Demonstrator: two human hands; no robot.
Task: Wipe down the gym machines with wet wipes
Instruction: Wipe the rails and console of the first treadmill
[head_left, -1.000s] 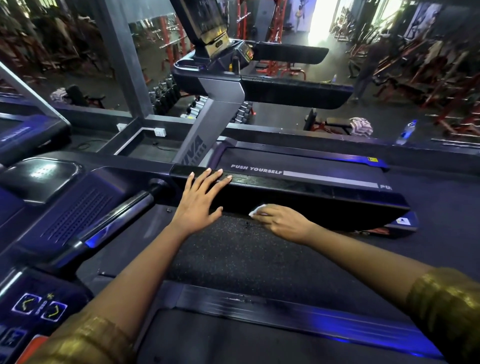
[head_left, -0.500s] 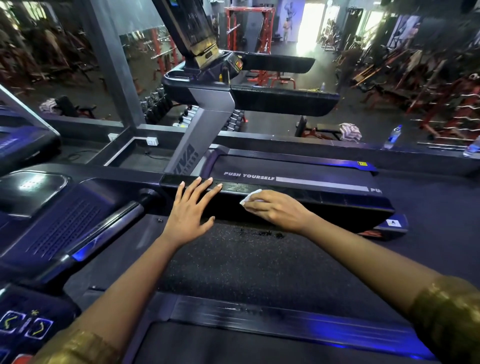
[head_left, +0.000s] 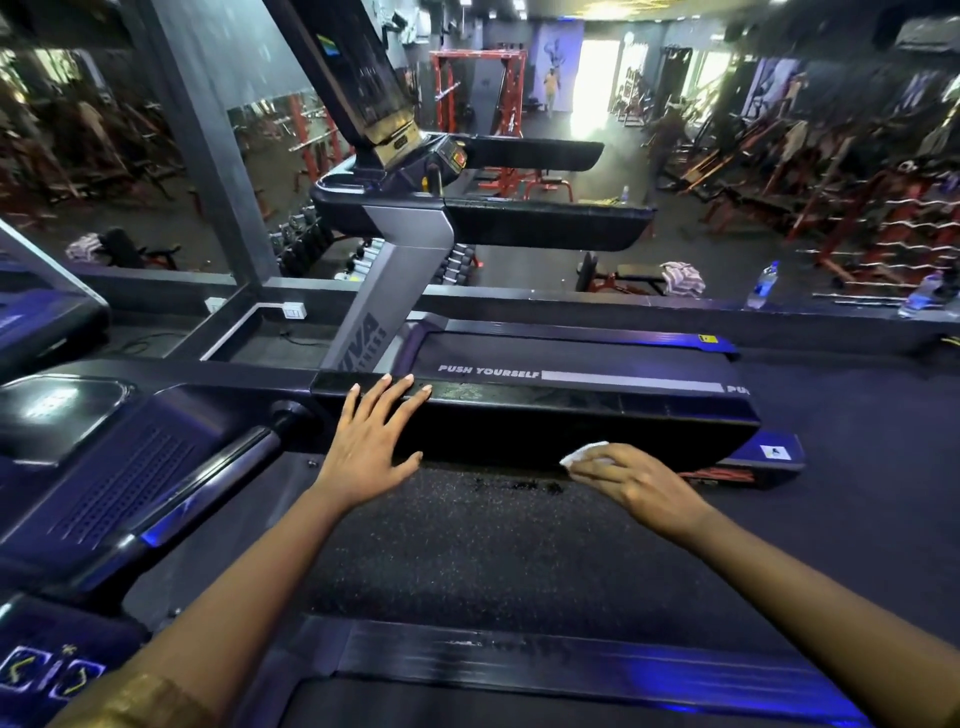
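Gym floor (head_left: 519, 273) spreads beyond the rail (head_left: 597, 415). Right hand (head_left: 631, 480), holding the wipe (head_left: 584, 453), has slid down to the rail's lower edge, likely finishing its side; left hand (head_left: 371, 441) stays spread on top.

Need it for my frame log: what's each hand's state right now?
Left hand: open, fingers spread on the treadmill's side rail.
Right hand: holds a white wet wipe against that rail.
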